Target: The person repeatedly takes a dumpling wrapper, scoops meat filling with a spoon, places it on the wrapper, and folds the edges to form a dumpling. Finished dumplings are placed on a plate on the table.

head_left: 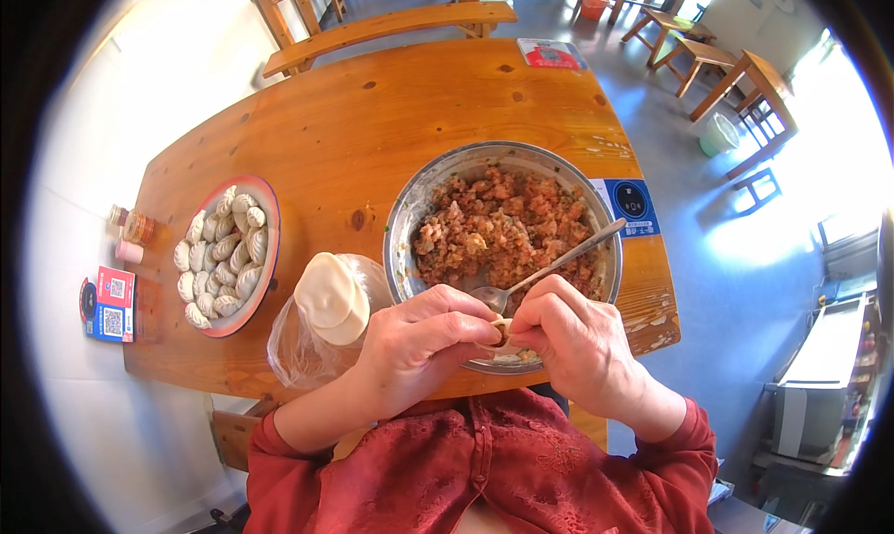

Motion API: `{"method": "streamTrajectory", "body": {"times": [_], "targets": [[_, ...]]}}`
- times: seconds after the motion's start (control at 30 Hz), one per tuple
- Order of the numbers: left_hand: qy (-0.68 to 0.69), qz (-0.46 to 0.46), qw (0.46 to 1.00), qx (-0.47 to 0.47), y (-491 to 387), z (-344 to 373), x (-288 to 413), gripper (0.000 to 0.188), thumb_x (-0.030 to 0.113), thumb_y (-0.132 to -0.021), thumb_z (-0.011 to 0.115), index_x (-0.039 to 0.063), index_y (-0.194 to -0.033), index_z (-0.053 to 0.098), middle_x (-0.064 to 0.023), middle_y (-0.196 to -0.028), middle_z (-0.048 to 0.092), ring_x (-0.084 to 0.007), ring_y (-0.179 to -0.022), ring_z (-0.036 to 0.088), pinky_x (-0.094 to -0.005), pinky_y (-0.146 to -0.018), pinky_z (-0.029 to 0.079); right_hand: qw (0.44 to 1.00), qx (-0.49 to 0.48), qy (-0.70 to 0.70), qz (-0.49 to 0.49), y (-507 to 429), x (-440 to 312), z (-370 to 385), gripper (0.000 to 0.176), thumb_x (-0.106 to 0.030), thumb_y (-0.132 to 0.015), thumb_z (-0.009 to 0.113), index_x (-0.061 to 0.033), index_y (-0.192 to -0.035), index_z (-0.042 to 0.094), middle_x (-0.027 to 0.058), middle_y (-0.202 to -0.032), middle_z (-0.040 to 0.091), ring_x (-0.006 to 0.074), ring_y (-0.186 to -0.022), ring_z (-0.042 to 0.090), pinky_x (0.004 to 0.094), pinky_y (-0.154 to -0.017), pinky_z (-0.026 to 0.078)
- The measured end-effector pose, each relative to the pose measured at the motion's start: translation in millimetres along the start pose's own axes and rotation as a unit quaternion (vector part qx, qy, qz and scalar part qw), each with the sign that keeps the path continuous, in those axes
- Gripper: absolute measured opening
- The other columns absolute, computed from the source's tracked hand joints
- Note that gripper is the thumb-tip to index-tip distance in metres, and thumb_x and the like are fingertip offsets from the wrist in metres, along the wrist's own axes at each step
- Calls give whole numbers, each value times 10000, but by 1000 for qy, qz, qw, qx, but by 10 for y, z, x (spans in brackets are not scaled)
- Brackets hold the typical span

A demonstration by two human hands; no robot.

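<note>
Between my two hands is a dumpling wrapper [497,347], partly folded, with some filling showing in its opening. The fingers of my left hand [429,338] hold its left side, while my right hand [569,335] pinches its right edge. Both hands are over the near rim of a large metal bowl [396,255] of minced meat filling [503,220]. A metal spoon [573,253] rests in the bowl, its handle across the right rim. Left of my left hand, a stack of round dough wrappers [332,296] lies on a clear plastic bag [297,356].
A round tray [274,255] of pleated dumplings [223,251] sits on the left of the wooden table [314,143]. Small jars [140,228] and a stand with printed codes [112,303] are by the wall. A blue card [632,209] lies right of the bowl. Beyond is a wooden bench [391,31].
</note>
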State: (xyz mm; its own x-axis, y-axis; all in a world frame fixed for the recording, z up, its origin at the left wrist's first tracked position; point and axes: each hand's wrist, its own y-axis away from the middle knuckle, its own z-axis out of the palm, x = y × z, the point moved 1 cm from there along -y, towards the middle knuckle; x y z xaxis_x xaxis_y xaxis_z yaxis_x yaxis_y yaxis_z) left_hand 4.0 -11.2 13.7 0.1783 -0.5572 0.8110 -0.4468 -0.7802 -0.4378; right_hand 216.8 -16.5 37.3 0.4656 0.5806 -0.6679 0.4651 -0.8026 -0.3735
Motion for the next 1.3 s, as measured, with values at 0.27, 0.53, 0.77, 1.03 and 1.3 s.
{"method": "streamTrajectory", "body": {"times": [0.27,0.53,0.77,1.03,1.3], "targets": [[-2,19,1000,-12,-18,15,-7,267,-80,-757,807,37,-985,731,-104,-1018,718,-229,-897,717,-313,-755,605,999,-16,-38,9,-10,46,1,178,-43,-841,775,-36,-949,634,102,-882,639,286,-734,677,359,-626,552],[-61,-13,997,43,-32,90,28,255,-66,-721,834,35,-920,710,-96,-978,728,-224,-886,712,-313,-733,598,1000,9,0,0,40,-33,27,174,-19,-834,757,-30,-925,609,102,-853,589,296,-660,675,374,-536,556],[61,-85,994,35,48,82,16,356,-47,-796,821,21,-1092,634,-110,-1091,665,-187,-958,696,-327,-795,602,1000,9,7,-25,20,-23,-28,167,22,-839,732,-19,-953,617,111,-853,605,300,-673,681,376,-547,556],[400,-87,904,124,54,302,-4,213,42,-1011,624,29,-1211,550,-138,-1269,612,-216,-1171,616,-362,-1027,515,988,136,-77,-13,-67,-107,-47,110,36,-900,690,3,-969,610,134,-876,623,282,-701,664,346,-575,527],[495,-140,852,100,65,295,-44,234,146,-1042,605,9,-1231,588,-124,-1181,680,-186,-1076,664,-341,-935,548,987,115,-114,8,-120,-106,-77,140,1,-879,743,13,-947,622,125,-858,618,275,-727,670,341,-632,539]]}}
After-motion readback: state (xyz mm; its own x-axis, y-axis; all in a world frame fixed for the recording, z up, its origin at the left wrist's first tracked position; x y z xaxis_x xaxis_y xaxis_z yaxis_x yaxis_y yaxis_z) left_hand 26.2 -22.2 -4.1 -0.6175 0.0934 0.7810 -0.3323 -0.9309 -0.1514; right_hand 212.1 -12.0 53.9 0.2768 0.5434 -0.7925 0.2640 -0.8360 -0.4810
